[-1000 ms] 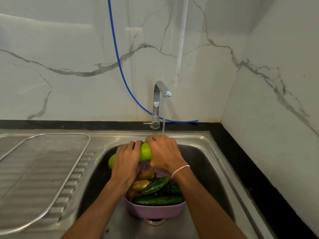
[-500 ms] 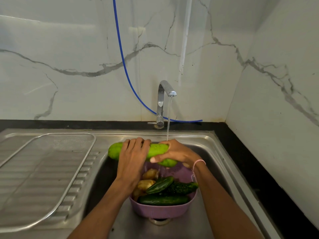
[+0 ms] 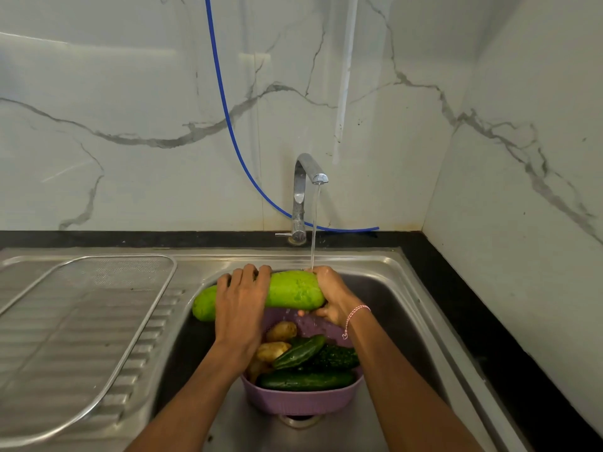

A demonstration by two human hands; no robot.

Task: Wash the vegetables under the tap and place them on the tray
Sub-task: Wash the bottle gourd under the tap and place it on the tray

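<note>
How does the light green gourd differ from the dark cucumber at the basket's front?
The gourd is pale and thick; the cucumber is dark and slimmer. The left hand and right hand hold the gourd under the tap; the cucumber lies in the purple basket. Both are elongated.

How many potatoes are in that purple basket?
3 potatoes: one at the back of the basket, one just in front of it, one half hidden by the left forearm. Others may lie beneath.
</note>
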